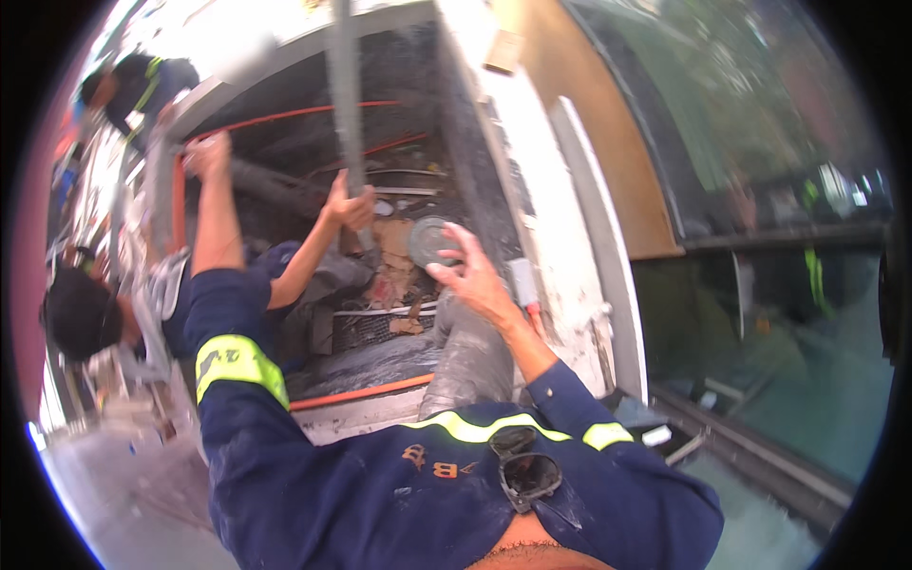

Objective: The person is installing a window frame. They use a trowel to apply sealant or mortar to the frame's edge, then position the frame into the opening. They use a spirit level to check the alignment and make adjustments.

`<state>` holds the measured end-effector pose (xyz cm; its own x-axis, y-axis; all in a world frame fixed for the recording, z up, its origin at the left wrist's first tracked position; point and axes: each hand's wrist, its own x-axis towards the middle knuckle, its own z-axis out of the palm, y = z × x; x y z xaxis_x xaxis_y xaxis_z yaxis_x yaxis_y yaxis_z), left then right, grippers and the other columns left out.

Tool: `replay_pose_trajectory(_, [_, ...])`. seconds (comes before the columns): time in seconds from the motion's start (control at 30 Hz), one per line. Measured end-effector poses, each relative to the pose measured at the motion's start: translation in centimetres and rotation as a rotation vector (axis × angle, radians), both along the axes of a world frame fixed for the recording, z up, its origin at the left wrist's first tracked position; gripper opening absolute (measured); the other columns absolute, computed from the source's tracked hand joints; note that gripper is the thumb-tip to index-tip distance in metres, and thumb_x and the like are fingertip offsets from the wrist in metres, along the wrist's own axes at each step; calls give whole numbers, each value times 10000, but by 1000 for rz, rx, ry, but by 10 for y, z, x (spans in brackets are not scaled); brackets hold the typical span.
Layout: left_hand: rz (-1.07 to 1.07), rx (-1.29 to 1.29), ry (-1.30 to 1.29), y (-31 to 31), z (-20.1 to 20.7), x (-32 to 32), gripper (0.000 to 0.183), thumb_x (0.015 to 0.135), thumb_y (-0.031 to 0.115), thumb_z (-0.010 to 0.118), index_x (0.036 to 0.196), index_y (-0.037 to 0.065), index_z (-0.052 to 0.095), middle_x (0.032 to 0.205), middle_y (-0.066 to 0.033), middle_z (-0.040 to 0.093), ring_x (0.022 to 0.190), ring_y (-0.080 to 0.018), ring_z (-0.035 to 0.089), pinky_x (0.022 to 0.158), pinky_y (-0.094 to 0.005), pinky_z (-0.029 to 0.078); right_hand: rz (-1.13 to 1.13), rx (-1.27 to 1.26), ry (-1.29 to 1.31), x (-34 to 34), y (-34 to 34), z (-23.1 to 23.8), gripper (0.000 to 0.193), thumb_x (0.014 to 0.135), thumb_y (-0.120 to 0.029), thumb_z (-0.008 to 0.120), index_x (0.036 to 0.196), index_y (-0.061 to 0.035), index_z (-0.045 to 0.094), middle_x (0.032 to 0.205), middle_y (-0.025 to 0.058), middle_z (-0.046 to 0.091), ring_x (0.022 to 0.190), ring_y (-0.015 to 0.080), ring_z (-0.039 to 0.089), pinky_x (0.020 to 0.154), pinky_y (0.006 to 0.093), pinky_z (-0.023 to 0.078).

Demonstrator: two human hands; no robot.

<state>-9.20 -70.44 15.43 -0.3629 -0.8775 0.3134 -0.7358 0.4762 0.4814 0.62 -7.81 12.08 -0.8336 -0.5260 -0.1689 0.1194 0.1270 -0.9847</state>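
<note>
My left hand [208, 156] reaches out at the far left, its fingers bent over the corner of a frame edged with an orange strip [179, 195]; blur hides the exact finger contact. In front of my body, my right hand [475, 279] has its thumb and fingers at the right edge of a round grey-green disc [429, 243]. The disc's kind I cannot make out. Between my hands, a co-worker's hand [350, 203] grips an upright grey post [345, 90].
Inside the framed opening lie torn brown cardboard [391, 256] and debris. The co-worker in a dark cap [81, 309] crouches at left; another person [147, 87] bends farther back. Large glass panes [760, 123] stand at right beside a white ledge [560, 275].
</note>
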Motion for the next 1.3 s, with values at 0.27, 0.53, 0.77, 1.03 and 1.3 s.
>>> replay_pose_trajectory(0.27, [17, 33, 168, 41, 20, 34, 751, 752, 359, 768, 1348, -58, 583, 1410, -400, 548, 1416, -537, 458, 1247, -549, 337, -124, -104, 384, -20, -51, 90, 1307, 824, -410, 950, 1727, -39, 82, 1734, 280, 280, 1568, 408, 385, 1238, 536, 383])
replay_pose_trajectory(0.53, [190, 260, 246, 50, 39, 85, 863, 853, 332, 765, 1613, 155, 397, 1506, -307, 459, 1360, -462, 572, 1150, -502, 493, -70, -287, 381, -50, -119, 135, 1126, 902, -314, 890, 1704, -24, 153, 1681, 301, 350, 1555, 406, 392, 1254, 517, 355])
replay_pose_trajectory(0.77, [213, 307, 194, 22, 32, 136, 822, 875, 339, 756, 1613, 223, 414, 1536, -263, 445, 1398, -439, 547, 1140, -526, 496, -18, -330, 279, -39, -161, 145, 565, 1048, -199, 742, 1515, 9, 502, 1401, 115, 627, 1168, 176, 619, 1093, 378, 467])
replay_pose_trajectory(1.03, [135, 538, -158, 7, -78, 180, 755, 868, 247, 674, 1586, 102, 488, 1595, -281, 501, 1508, -432, 474, 1213, -502, 436, -79, -440, 310, 2, -104, 153, 325, 1110, -168, 619, 1378, 8, 568, 1160, 102, 684, 1090, 200, 698, 1013, 379, 544])
replay_pose_trajectory(1.3, [9, 907, -232, 68, -165, 213, 687, 776, 180, 681, 1439, 1, 652, 1427, -251, 685, 1227, -406, 718, 1069, -444, 544, -146, -622, 364, 28, -27, 185, 308, 1085, -121, 572, 1374, -19, 539, 1159, 135, 656, 1130, 282, 694, 1049, 455, 546])
